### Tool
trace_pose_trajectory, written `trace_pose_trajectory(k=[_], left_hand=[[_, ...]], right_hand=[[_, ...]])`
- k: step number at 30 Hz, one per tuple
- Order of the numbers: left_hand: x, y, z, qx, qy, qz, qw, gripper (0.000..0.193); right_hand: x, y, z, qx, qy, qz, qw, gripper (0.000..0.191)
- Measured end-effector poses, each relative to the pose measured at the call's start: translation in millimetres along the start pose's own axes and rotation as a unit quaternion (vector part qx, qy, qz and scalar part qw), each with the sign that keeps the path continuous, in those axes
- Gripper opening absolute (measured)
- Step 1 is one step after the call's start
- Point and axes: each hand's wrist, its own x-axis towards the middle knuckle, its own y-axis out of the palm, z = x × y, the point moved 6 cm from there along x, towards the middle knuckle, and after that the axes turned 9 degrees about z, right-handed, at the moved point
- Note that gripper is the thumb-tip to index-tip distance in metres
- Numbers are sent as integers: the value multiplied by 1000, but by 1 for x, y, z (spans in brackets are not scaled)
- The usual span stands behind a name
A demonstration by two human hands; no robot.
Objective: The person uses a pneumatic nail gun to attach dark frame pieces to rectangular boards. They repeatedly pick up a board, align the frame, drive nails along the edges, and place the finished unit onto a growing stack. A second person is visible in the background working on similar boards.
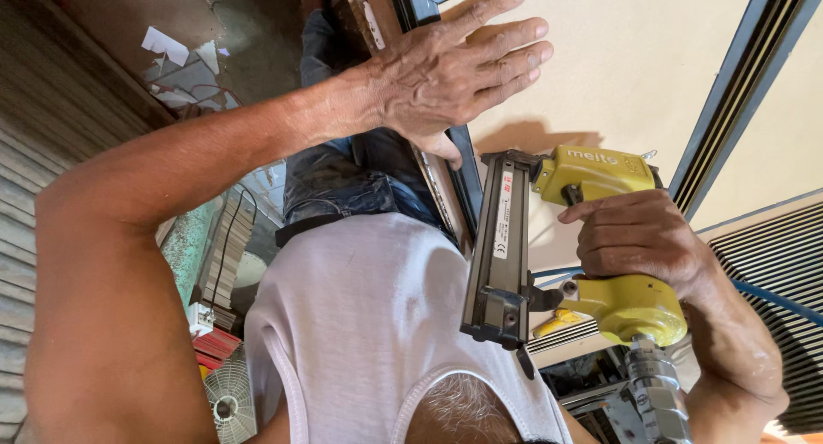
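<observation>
Workshop clutter is filling the background: corrugated metal shutters, a small white fan grille (230, 399), scraps of paper on a concrete floor, all seen at an odd angle because the camera is tilting steeply. A smooth cream panel (617, 67) edged by a dark frame strip (467, 183) is taking up the upper right. The person's left hand (450, 71) is lying flat and open on the panel, fingers spread, pressing near the frame edge and gripping nothing. The right hand (639, 238) is wrapping closed around the handle of a yellow pneumatic nail gun (591, 238), whose long grey metal magazine (495, 247) is running alongside the frame. The nose seems to be resting at the strip, though contact is hard to judge. This looks like the fastening step, with the panel being steadied; the next move would call for a firm, square seat of the nose and fingers staying away from the firing line. A ribbed metal hose fitting (656, 393) is hanging below.
</observation>
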Motion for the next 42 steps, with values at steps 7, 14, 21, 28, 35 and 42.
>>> trace_pose_trajectory(k=[7,14,21,28,35,42], left_hand=[[-3,-7,0,42,2,11,999,131],[18,5,-83,96,40,42,994,135],[30,34,-172,14,73,31,997,128],[22,46,-184,-99,49,-5,994,120],[21,55,-190,-143,32,19,989,125],[19,60,-192,-92,34,28,995,129]], right_hand=[[-31,14,6,-18,88,-63,994,13],[-103,80,12,28,79,-113,990,12],[-175,142,33,98,225,-158,957,14],[-205,167,53,187,420,-215,862,23],[-236,179,44,205,441,-230,843,30],[-206,148,8,107,281,-118,946,10]])
